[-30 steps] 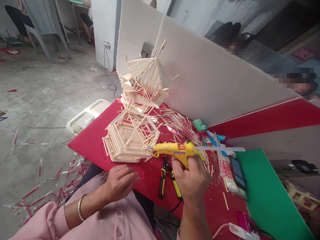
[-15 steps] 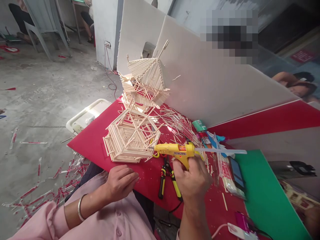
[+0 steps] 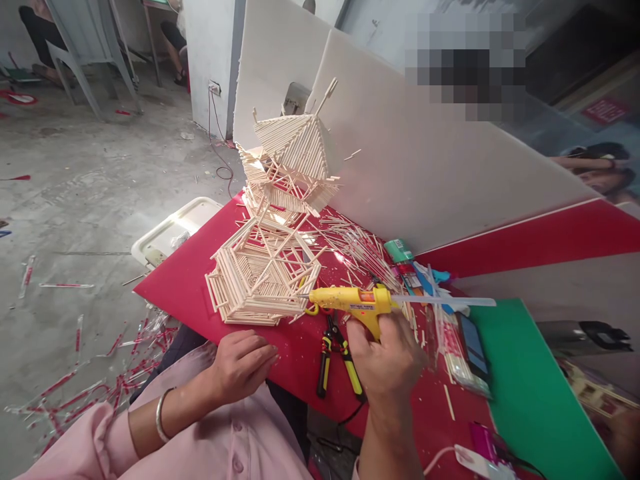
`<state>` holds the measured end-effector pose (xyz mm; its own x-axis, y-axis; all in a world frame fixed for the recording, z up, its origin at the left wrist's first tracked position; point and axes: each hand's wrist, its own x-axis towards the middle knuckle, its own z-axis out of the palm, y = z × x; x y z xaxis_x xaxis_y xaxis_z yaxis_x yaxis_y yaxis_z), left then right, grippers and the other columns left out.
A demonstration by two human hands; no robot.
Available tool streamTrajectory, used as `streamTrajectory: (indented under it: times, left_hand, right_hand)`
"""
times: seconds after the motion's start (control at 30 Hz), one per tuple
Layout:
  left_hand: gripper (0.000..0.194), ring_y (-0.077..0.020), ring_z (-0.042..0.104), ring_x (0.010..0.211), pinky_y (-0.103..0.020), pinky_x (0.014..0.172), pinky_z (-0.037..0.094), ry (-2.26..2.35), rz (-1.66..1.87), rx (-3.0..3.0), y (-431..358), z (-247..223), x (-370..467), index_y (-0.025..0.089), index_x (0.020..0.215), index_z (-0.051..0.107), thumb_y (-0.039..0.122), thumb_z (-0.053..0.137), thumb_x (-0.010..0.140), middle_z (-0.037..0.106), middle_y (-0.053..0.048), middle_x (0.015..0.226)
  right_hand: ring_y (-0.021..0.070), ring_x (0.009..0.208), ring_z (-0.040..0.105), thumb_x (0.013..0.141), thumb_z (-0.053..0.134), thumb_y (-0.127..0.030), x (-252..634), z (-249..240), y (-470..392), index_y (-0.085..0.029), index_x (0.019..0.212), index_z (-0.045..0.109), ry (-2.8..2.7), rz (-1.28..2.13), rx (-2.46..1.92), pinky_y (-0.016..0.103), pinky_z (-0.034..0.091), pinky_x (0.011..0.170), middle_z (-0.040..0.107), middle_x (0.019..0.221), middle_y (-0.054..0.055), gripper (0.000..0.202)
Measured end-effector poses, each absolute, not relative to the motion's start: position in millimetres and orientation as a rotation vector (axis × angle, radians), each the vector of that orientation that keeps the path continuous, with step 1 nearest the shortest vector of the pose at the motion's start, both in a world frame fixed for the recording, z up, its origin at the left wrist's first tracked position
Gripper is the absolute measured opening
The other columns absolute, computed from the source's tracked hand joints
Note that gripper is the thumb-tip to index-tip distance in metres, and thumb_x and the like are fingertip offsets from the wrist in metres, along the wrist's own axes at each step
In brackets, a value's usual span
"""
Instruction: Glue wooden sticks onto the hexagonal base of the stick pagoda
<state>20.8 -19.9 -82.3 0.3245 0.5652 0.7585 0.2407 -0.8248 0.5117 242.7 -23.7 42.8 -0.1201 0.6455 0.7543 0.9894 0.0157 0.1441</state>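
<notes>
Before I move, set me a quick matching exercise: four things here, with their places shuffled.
Things:
1. glue gun
2. pliers
3. bangle
4. roofed stick model

Places:
A. around the wrist of the left hand
B. beyond the hexagonal stick frame
C. in the right hand
D. on the red tabletop, between the hands

Pairs: 1-C, 2-D, 3-A, 4-B

- Blue lettering on the yellow plastic glue gun in my right grip: too small for me to read.
- Pale letters on the red rectangular sign: too blurred.
</notes>
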Motion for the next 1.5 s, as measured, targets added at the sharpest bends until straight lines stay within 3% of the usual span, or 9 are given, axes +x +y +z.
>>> streamTrajectory:
  times: [0.47,0.77,0.9,1.0,1.1,1.2,1.33,1.5]
  left_hand:
    - [0.015,-0.0127,0.059,0.06,-0.025,0.056,0.047,0.78,1.495,2.244,-18,-80,19,0.016,0.098,0.062,0.009,0.058,0.087,0.068,-0.005,0.074]
    - [0.008,-0.0136,0.067,0.07,-0.02,0.058,0.053,0.95,1.297,1.635,-22,-58,19,0.017,0.091,0.07,0.019,0.063,0.088,0.07,-0.006,0.084]
    - [0.016,-0.0176,0.069,0.084,-0.021,0.059,0.056,0.992,1.233,1.44,-26,-61,22,0.018,0.098,0.073,0.028,0.064,0.088,0.069,-0.011,0.105]
    - [0.027,-0.017,0.07,0.08,-0.023,0.056,0.056,1.014,1.2,1.32,-28,-71,28,0.018,0.109,0.071,0.034,0.066,0.088,0.066,-0.014,0.119]
    - [0.043,-0.0168,0.069,0.068,-0.023,0.051,0.054,0.993,1.134,1.139,-25,-77,36,0.017,0.118,0.063,0.041,0.07,0.083,0.073,-0.01,0.096]
    - [0.049,-0.0157,0.066,0.059,-0.022,0.046,0.051,0.947,0.993,0.952,-16,-70,46,0.017,0.112,0.059,0.048,0.074,0.078,0.074,-0.005,0.077]
    - [0.055,-0.0196,0.07,0.065,-0.022,0.045,0.051,0.832,0.837,0.872,0,-51,58,0.012,0.102,0.063,0.054,0.079,0.069,0.074,-0.008,0.079]
    - [0.058,-0.0272,0.072,0.087,-0.023,0.047,0.055,0.762,0.852,0.838,9,-50,66,0.012,0.107,0.067,0.048,0.084,0.065,0.073,-0.012,0.098]
  right_hand:
    - [0.0157,0.06,0.06,0.08,0.058,-0.021,245,35,-20,-0.02,0.077,0.059,-1.811,-0.89,-1.745,0.026,0.041,0.052,0.062,0.067,0.001,0.003]
    - [0.019,0.065,0.061,0.079,0.064,-0.032,244,30,-20,-0.02,0.084,0.058,-1.746,-0.795,-1.787,0.028,0.044,0.053,0.063,0.073,0.003,0.014]
    - [0.0188,0.065,0.061,0.08,0.066,-0.036,246,29,-21,-0.019,0.085,0.057,-1.73,-0.755,-1.765,0.028,0.043,0.055,0.062,0.073,0.003,0.019]
    - [0.0171,0.06,0.057,0.08,0.068,-0.038,248,29,-22,-0.02,0.082,0.056,-1.726,-0.741,-1.737,0.028,0.042,0.053,0.058,0.067,0.0,0.022]
    - [0.0145,0.055,0.054,0.081,0.07,-0.041,248,28,-24,-0.02,0.082,0.055,-1.714,-0.708,-1.719,0.026,0.04,0.05,0.056,0.066,-0.001,0.025]
    - [0.0128,0.052,0.052,0.081,0.069,-0.043,248,27,-25,-0.02,0.082,0.055,-1.696,-0.678,-1.728,0.025,0.039,0.048,0.056,0.066,-0.002,0.027]
    - [0.0132,0.051,0.052,0.081,0.069,-0.045,248,28,-25,-0.021,0.079,0.054,-1.675,-0.676,-1.733,0.025,0.037,0.048,0.051,0.061,-0.004,0.029]
    - [0.0157,0.057,0.057,0.082,0.068,-0.044,252,32,-27,-0.02,0.081,0.056,-1.671,-0.752,-1.712,0.026,0.041,0.052,0.057,0.067,0.0,0.027]
